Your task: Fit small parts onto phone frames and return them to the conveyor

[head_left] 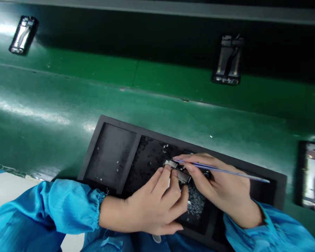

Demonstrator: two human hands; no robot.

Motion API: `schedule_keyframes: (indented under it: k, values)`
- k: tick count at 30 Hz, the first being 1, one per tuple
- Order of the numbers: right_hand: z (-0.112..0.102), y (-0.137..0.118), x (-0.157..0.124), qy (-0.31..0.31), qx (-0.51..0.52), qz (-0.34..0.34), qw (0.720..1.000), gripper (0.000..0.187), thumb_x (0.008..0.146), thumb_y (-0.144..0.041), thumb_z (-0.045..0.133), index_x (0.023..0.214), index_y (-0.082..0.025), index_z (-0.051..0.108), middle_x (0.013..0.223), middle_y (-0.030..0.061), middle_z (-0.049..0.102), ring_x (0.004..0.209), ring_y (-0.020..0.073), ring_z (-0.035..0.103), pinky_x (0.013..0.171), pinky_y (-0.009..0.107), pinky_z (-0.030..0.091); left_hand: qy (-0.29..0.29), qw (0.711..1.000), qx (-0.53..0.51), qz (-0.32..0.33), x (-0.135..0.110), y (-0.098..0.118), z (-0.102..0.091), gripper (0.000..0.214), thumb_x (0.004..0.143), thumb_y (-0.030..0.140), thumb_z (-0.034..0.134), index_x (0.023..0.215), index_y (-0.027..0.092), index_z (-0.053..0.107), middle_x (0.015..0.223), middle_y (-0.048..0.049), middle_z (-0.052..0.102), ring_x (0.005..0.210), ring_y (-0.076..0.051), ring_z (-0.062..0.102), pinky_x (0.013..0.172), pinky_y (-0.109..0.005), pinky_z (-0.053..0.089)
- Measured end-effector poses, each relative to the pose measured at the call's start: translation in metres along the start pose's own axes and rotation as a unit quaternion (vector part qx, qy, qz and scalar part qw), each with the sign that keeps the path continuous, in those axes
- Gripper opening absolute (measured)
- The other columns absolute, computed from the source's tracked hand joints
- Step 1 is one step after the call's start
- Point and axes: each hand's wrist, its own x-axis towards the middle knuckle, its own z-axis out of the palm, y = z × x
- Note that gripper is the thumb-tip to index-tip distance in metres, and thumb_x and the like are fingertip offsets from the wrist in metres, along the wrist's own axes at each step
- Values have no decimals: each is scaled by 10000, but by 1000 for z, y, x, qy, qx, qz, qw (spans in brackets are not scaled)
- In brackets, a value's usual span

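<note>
My left hand [157,206] presses its fingertips onto an opened phone assembly [183,177], black-rimmed with silvery metal plates, over the black tray [120,124]. Much of the assembly is covered by my fingers. In my right hand [223,185], thumb and fingers pinch a slim purple tool [225,169], probably tweezers. Its tip is at the assembly's upper edge, and its pale rear end points right. Below the assembly, a heap of tiny grey pieces [195,204] lies in the tray's middle compartment.
Small white bits lie in the tray's left compartment [112,150]. On the green bench [68,140] are other opened phone assemblies, one at far left [23,35], one at upper right [228,59] and one at the right edge [313,176]. A raised ledge runs along the back.
</note>
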Motion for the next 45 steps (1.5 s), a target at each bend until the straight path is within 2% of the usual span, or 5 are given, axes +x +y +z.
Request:
schedule_keyframes:
  k: [8, 18, 26, 36, 45]
  values:
    - [0, 0, -3, -2, -11, -10, 1000, 139, 1064, -252, 553, 1073, -220, 688, 977, 20, 810, 877, 149, 782, 724, 210, 606, 0, 1000, -6, 0, 0, -1, 1, 752, 966, 623, 500, 1416, 22, 531, 1371, -268, 619, 1322, -482, 555, 1128, -565, 377]
    - [16, -8, 10, 54, 123, 55, 989, 178, 967, -167, 685, 1123, -245, 715, 1015, 32, 742, 886, 167, 715, 782, 284, 589, 0, 1000, -8, -26, -3, 5, -1, 755, 985, 618, 497, 1441, 18, 524, 1422, -295, 582, 1365, -492, 526, 1169, -576, 329]
    - [25, -7, 11, 31, 136, 82, 987, 135, 990, -213, 637, 1075, -251, 735, 958, 54, 767, 842, 219, 741, 719, 343, 618, 90, 993, -67, -44, -12, 13, 4, 714, 1026, 635, 403, 1402, 51, 567, 1474, -311, 531, 1384, -513, 504, 1146, -622, 378]
    - [20, -18, 18, 3, 152, -31, 988, 237, 928, -97, 644, 1094, -244, 729, 885, 47, 743, 802, 224, 701, 698, 364, 583, 183, 979, -93, 14, -18, 10, 6, 297, 976, 348, 514, 1042, 171, 743, 1101, -125, 703, 1130, -347, 659, 1017, -655, 535]
    - [23, -20, 15, -31, 126, -92, 987, 222, 941, -125, 637, 1116, -231, 722, 892, 64, 754, 790, 233, 701, 697, 396, 594, 192, 979, -42, 55, -21, 6, 4, 182, 962, 243, 596, 1054, 211, 749, 1114, -74, 707, 1051, -298, 687, 1016, -633, 556]
